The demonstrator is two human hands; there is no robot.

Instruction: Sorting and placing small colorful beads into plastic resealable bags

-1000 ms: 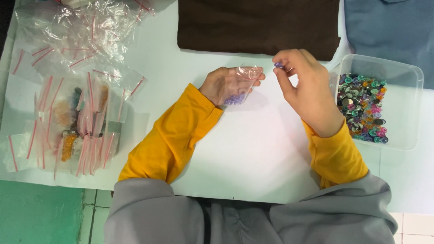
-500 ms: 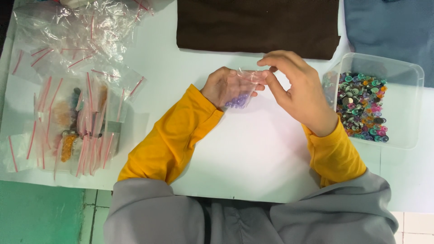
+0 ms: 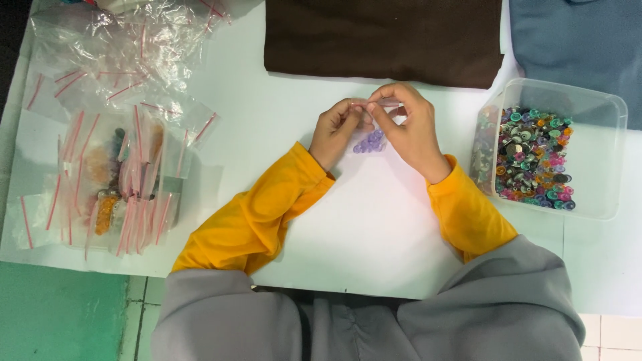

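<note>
White surface [image 3: 374, 234], clear tub [image 3: 602, 194] of mixed beads at right. Sealing step in hand: left hand [image 3: 338, 130] and right hand [image 3: 408, 127] pinched small bag [image 3: 372, 124] of purple beads [image 3: 370, 142]. Called next for pressing along strip.

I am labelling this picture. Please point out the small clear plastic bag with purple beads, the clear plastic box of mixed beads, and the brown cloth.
Small clear plastic bag with purple beads [image 3: 370, 140], head view, on the beads.
Clear plastic box of mixed beads [image 3: 605, 160], head view, bare floor.
Brown cloth [image 3: 384, 37], head view, middle.
</note>
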